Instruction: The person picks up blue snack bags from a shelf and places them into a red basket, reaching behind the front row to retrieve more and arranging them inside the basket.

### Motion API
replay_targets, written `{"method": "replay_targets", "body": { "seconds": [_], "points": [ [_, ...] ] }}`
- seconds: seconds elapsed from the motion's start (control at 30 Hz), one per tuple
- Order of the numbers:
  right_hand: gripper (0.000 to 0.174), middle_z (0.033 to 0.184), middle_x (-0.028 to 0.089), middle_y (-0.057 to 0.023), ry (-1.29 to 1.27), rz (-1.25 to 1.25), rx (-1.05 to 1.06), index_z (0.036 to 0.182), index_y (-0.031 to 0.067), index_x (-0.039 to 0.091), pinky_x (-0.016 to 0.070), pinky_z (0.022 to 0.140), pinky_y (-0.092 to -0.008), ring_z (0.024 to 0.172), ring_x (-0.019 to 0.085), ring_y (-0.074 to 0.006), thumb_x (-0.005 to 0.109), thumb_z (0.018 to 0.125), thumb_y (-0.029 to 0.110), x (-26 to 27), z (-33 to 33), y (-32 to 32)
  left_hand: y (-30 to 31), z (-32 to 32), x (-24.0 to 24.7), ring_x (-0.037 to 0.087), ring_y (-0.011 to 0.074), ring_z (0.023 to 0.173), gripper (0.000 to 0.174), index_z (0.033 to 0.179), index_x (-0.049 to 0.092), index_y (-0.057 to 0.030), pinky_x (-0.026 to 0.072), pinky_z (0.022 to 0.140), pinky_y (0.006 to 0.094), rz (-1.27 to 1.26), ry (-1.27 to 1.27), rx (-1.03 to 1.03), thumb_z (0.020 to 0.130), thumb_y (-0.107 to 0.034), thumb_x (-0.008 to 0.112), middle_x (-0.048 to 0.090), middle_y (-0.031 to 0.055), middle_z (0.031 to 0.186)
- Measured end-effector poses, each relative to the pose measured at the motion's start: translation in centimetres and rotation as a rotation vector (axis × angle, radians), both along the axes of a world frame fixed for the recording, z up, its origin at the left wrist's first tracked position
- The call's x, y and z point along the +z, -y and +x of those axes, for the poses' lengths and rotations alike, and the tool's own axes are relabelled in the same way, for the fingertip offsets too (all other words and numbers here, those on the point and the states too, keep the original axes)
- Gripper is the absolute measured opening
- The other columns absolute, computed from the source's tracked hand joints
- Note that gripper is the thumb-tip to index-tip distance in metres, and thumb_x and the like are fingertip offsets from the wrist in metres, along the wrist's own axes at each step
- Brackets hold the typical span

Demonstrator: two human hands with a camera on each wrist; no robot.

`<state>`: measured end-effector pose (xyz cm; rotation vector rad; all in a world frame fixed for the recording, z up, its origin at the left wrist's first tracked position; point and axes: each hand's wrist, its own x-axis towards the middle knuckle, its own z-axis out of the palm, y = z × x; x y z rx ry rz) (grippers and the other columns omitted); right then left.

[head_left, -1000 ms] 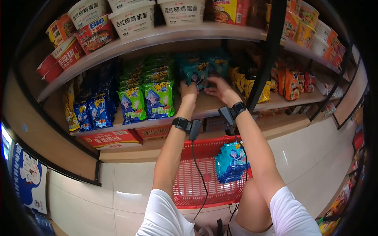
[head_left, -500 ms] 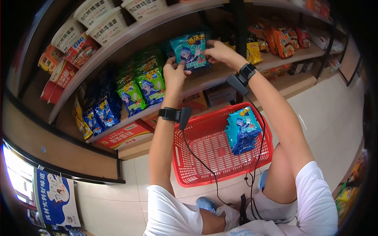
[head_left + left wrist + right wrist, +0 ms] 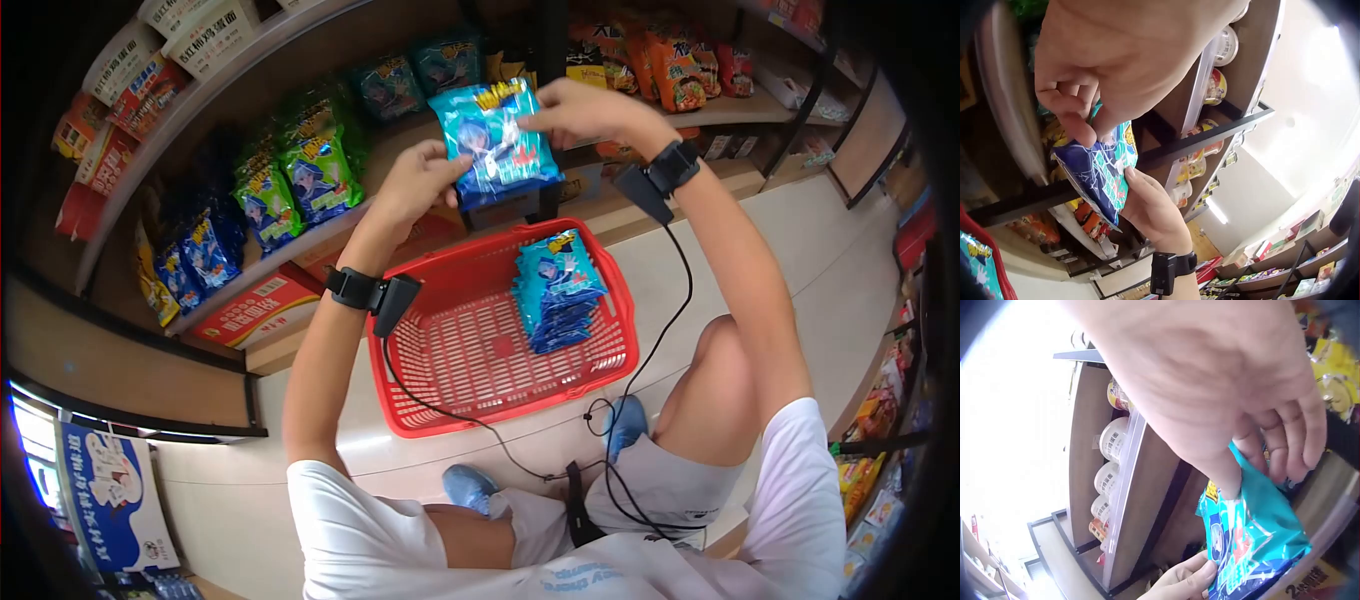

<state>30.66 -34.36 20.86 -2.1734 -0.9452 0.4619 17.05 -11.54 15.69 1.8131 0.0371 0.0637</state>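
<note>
Since half a second ago, both hands have carried the packet [image 3: 495,140] away from the shelf [image 3: 300,245] and back toward the body, so it now hangs over the far rim of the basket [image 3: 450,350] rather than against the shelf front.

Nearest the camera are the person's white shirt and a bent knee [image 3: 720,370], with two blue shoes on the pale tiled floor. A black cable [image 3: 660,340] trails from the right wristband down past the basket.

Just beyond, the red mesh basket stands on the floor in front of the knees. Its only contents are a stack of teal packets [image 3: 555,290] leaning at its right end; its left part shows bare mesh. Judging by how it sits, it is parked close below the shelf so that goods need only a short drop.

Above it, the left hand [image 3: 415,185] pinches the packet's left edge between thumb and curled fingers, and the right hand [image 3: 580,110] pinches its upper right corner the same way. That two-sided hold seems to keep the slack bag spread flat, printed face toward the person.

Farther off, the shelf carries green packets [image 3: 320,170] and dark blue packets [image 3: 205,250] in upright rows, with a few teal ones [image 3: 420,70] left behind the hands. Orange packets [image 3: 670,60] stand to the right, and noodle tubs [image 3: 200,30] line the board above.
</note>
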Motion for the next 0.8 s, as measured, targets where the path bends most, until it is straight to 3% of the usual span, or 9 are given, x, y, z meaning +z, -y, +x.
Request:
{"method": "replay_targets", "body": {
  "seconds": [0.1, 0.17, 0.3, 0.37, 0.43, 0.53, 0.63, 0.8],
  "points": [
    [0.042, 0.08, 0.07, -0.0055, -0.178, -0.105, -0.05, 0.104, 0.0004, 0.07, 0.053, 0.059, -0.0241, 0.066, 0.067, -0.0127, 0.069, 0.092, 0.041, -2.9, -0.9, 2.5, 1.0, 0.8, -4.3, 0.055, 0.0062, 0.059, 0.027, 0.104, 0.061, 0.0014, 0.042, 0.055, 0.0218, -0.026, -0.158, -0.136, 0.095, -0.023, 0.067, 0.063, 0.0012, 0.075],
    [0.041, 0.078, 0.07, -0.0056, -0.334, -0.163, -0.007, 0.102, -0.0007, 0.07, 0.0552, 0.061, -0.0232, 0.065, 0.067, -0.0121, 0.068, 0.093, 0.039, -6.2, -0.4, 4.0, 2.8, 0.3, -6.0, 0.054, 0.0083, 0.058, 0.024, 0.099, 0.062, -0.0008, 0.0445, 0.054, 0.0241, 0.003, -0.237, -0.174, 0.095, -0.024, 0.067, 0.063, 0.0015, 0.076],
    [0.041, 0.076, 0.07, -0.0065, -0.544, -0.37, 0.033, 0.101, -0.0016, 0.069, 0.0569, 0.063, -0.0247, 0.065, 0.068, -0.0128, 0.067, 0.095, 0.038, -12.7, 1.0, 5.7, 5.0, 0.5, -12.8, 0.054, 0.0052, 0.057, 0.026, 0.098, 0.064, -0.0037, 0.0427, 0.049, 0.0205, -0.079, -0.441, -0.239, 0.095, -0.029, 0.068, 0.061, -0.0017, 0.072],
    [0.033, 0.077, 0.069, -0.0069, -0.591, -0.416, -0.023, 0.093, 0.0003, 0.069, 0.0556, 0.061, -0.0275, 0.065, 0.066, -0.014, 0.068, 0.094, 0.033, -14.6, 0.8, 6.0, 5.9, 0.8, -16.4, 0.056, 0.0066, 0.058, 0.027, 0.099, 0.065, -0.0017, 0.0452, 0.051, 0.0219, -0.058, -0.518, -0.263, 0.095, -0.028, 0.067, 0.064, 0.0004, 0.077],
    [0.031, 0.079, 0.069, -0.0069, -0.585, -0.478, -0.019, 0.095, 0.0014, 0.068, 0.057, 0.064, -0.0286, 0.065, 0.067, -0.0154, 0.068, 0.094, 0.032, -16.5, 0.9, 6.0, 6.8, 2.3, -21.6, 0.062, 0.0135, 0.058, 0.028, 0.105, 0.064, 0.0033, 0.0496, 0.054, 0.026, -0.07, -0.484, -0.256, 0.096, -0.024, 0.065, 0.068, 0.0073, 0.088],
    [0.034, 0.081, 0.071, -0.0068, -0.462, -0.551, -0.045, 0.107, 0.0035, 0.065, 0.059, 0.063, -0.0262, 0.066, 0.069, -0.0131, 0.068, 0.093, 0.034, -18.2, 1.0, 6.0, 8.2, 1.5, -19.6, 0.066, 0.0148, 0.061, 0.031, 0.108, 0.062, 0.0051, 0.0494, 0.052, 0.026, -0.017, -0.52, -0.246, 0.095, -0.023, 0.065, 0.068, 0.0086, 0.088],
    [0.034, 0.08, 0.071, -0.0071, -0.443, -0.547, -0.07, 0.109, 0.0035, 0.063, 0.0591, 0.062, -0.0267, 0.064, 0.069, -0.0136, 0.068, 0.093, 0.033, -19.2, 0.9, 5.9, 8.3, 1.5, -19.6, 0.066, 0.0146, 0.061, 0.033, 0.109, 0.062, 0.005, 0.0482, 0.048, 0.0253, 0.064, -0.496, -0.244, 0.095, -0.024, 0.064, 0.069, 0.0093, 0.088],
    [0.035, 0.078, 0.072, -0.008, -0.274, -0.608, -0.109, 0.099, 0.0019, 0.068, 0.058, 0.059, -0.0274, 0.063, 0.07, -0.0158, 0.072, 0.086, 0.034, -19.4, 0.4, 4.7, 7.5, 2.5, -20.0, 0.064, 0.0139, 0.058, 0.037, 0.107, 0.062, 0.0036, 0.0469, 0.045, 0.0242, 0.186, -0.568, -0.299, 0.093, -0.031, 0.064, 0.069, 0.0109, 0.085]
  ]
}}
